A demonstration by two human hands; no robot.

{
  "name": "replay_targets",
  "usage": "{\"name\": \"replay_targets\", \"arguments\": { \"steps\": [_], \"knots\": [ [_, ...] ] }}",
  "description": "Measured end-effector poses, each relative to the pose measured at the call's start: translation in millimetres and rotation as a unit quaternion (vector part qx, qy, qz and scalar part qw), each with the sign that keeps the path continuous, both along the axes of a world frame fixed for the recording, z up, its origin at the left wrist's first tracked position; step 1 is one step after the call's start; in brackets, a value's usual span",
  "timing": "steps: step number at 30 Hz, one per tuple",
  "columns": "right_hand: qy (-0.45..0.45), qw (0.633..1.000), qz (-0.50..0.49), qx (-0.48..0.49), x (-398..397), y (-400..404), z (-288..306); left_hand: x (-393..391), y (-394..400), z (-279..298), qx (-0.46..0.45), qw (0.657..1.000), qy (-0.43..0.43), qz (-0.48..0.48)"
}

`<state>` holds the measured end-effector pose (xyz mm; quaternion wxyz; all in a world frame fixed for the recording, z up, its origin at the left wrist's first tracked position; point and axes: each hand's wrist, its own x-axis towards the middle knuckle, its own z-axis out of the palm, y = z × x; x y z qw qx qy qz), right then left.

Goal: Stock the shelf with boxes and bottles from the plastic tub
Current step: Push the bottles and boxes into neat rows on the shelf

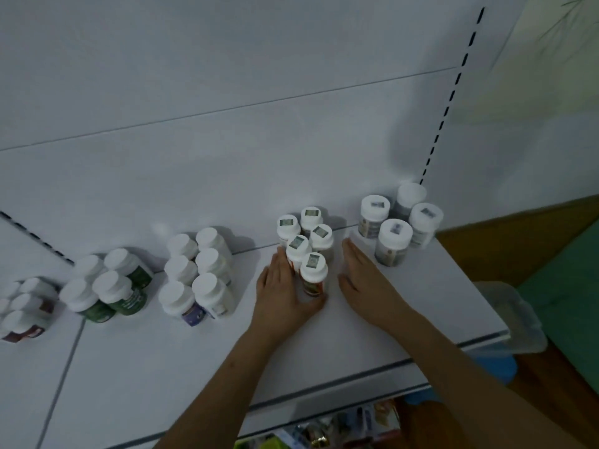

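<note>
A white shelf (pixel 356 335) is filling most of the frame, and groups of white-capped bottles are standing along it from the left edge to the right of centre. Near the middle, five small bottles (pixel 306 244) with stickers on their caps are standing close together in a cluster. The left hand (pixel 285 293) is lying against the left side of this cluster, its fingers (pixel 277 259) stretched out straight and touching the bottles, the thumb curving under the nearest bottle (pixel 313 278), which has an orange label. The right hand (pixel 366 277) is resting flat on the shelf just to the right of the cluster, fingers straight and released, grasping nothing. To the upper right, four larger bottles (pixel 400 225) are standing near the shelf's end. Left of centre, six bottles (pixel 197 270) are sitting in two rows, then four green-labelled bottles (pixel 108 283), then brown-labelled ones (pixel 26 306) at the left edge. The clear plastic tub (pixel 515 315) is showing at the right, below the shelf's edge.
</note>
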<state>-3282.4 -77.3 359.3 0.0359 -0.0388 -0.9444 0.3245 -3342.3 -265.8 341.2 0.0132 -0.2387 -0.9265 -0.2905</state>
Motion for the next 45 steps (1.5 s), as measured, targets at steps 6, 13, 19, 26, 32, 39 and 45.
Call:
{"name": "replay_targets", "arguments": {
  "steps": [6, 13, 19, 26, 32, 39, 45],
  "knots": [
    [0.037, 0.998, 0.047, -0.011, -43.3, 8.2, 2.5, -18.1, 4.6, 4.4, -0.059, 0.998, -0.004, 0.013],
    [0.085, 0.993, 0.068, 0.040, -50.5, 8.9, -11.0, -12.0, 4.2, 9.1, -0.041, 0.999, 0.025, 0.006],
    [0.092, 0.991, 0.074, 0.061, -55.4, 10.1, -21.3, -14.5, 2.6, 8.9, -0.031, 0.999, 0.006, 0.004],
    [0.081, 0.995, 0.036, 0.050, -54.5, -7.1, -19.2, -15.1, -11.5, 22.7, 0.036, 0.993, -0.108, -0.011],
    [0.086, 0.995, 0.019, 0.048, -54.7, -14.3, -20.2, -9.6, -11.4, 22.1, 0.070, 0.993, -0.088, 0.037],
    [0.093, 0.995, 0.021, 0.041, -52.1, -13.6, -24.8, -9.8, -17.3, 27.3, 0.082, 0.990, -0.104, 0.038],
    [0.097, 0.994, 0.024, 0.038, -55.1, -9.0, -28.6, -10.4, -15.8, 27.0, 0.081, 0.991, -0.108, 0.024]
  ]
}}
